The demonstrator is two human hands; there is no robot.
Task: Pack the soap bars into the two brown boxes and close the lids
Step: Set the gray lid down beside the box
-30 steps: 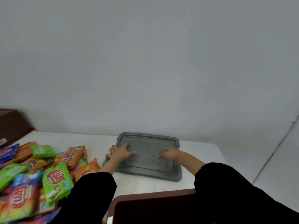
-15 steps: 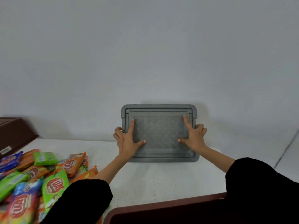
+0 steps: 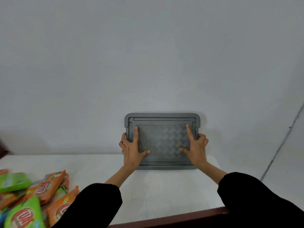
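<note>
A grey plastic lid [image 3: 162,140] with a woven pattern stands upright on the white table [image 3: 164,191], its back to the wall. My left hand [image 3: 131,148] grips its left edge and my right hand [image 3: 196,148] grips its right edge. On each hand the forefinger and thumb lie spread on the lid's face and the other fingers wrap behind the rim. A pile of wrapped soap bars [image 3: 44,188] in orange and green packs lies at the lower left. The rim of a brown box [image 3: 181,216] shows at the bottom edge.
A dark brown blurred shape [image 3: 2,150] sits at the far left edge, possibly a second box. The grey wall rises right behind the table. The table's right end lies just past the lid.
The lid lay flat on the table a second ago. Both hands have tipped it up on its long edge against the wall, and it has stood there for the last half second.
</note>
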